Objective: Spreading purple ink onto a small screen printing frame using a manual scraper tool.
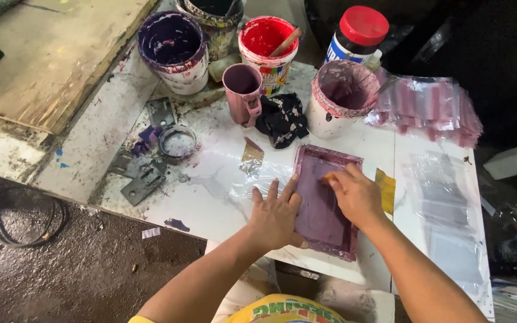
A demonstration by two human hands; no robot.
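Paint buckets (175,51), a pink mug (243,90), a black rag (282,119) and a red-lidded jar (357,36) crowd the table's (210,203) far edge. Metal scraps (145,179) clutter its left side. Open surface lies along the near-left edge; plastic sheets (444,197) cover the right.

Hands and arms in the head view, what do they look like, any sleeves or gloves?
Both arms are bare to the bottom edge of the picture: no sleeves in view. The left hand and right hand wear no gloves, and no ring, watch or bracelet shows. Below, between the arms, part of a yellow shirt with a green and red print shows.
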